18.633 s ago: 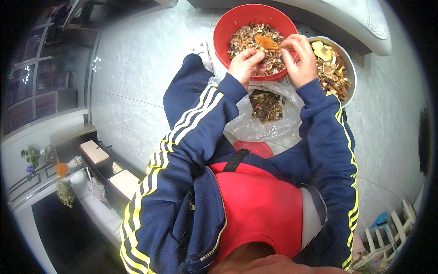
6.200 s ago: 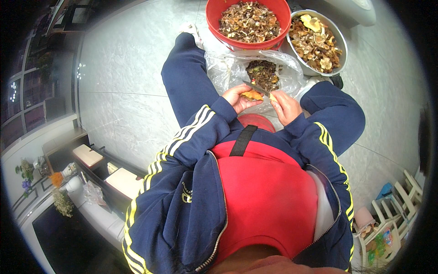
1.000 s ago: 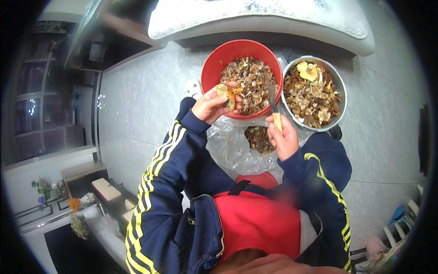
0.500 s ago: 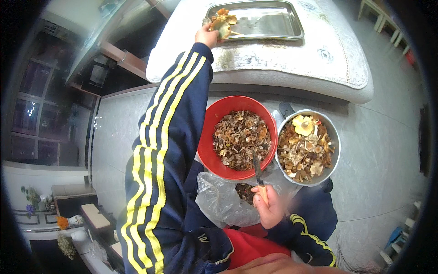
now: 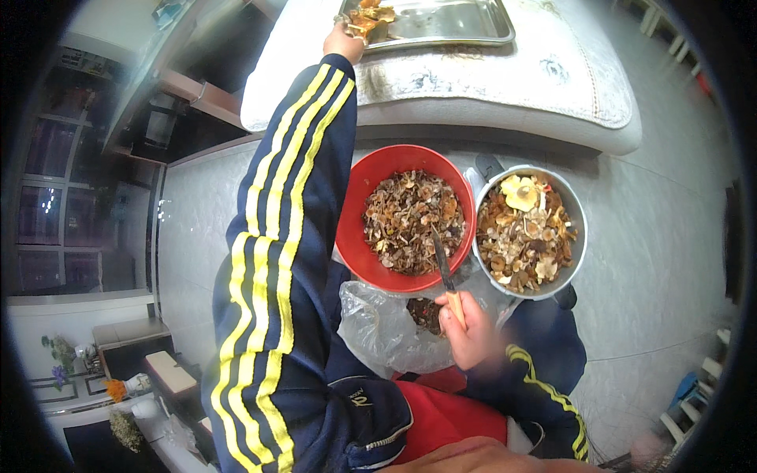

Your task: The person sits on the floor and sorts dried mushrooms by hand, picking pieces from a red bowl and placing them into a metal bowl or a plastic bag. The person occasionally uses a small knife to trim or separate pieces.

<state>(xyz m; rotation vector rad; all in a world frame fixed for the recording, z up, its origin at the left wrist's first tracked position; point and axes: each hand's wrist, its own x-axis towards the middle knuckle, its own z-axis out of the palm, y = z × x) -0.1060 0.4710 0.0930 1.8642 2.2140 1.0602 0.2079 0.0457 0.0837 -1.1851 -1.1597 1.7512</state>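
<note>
My left hand (image 5: 344,44) reaches far forward to the near left corner of a metal tray (image 5: 457,41), against a small heap of orange-brown mushrooms (image 5: 369,19). Its fingers are mostly hidden, so whether it grips one of them does not show. Closed around the wooden handle of a knife (image 5: 444,266), my right hand (image 5: 467,329) stays near my lap. The dark blade points forward over a red basin (image 5: 354,264) full of brown mushroom scraps. To its right stands a round metal pot (image 5: 582,242) heaped with mushrooms, a pale yellow cap (image 5: 520,192) on top.
The tray rests on a padded seat with a white patterned cover (image 5: 441,83). A clear plastic bag (image 5: 371,331) with dark bits lies between my legs and the basin. Grey tiled floor (image 5: 646,229) extends to the right. Small white stools (image 5: 710,374) stand at the right edge.
The view has tipped, so the tray and basins sit higher in it. My left hand has shifted slightly, and the broad pale cap beside it no longer shows flat. My right hand keeps the knife.
</note>
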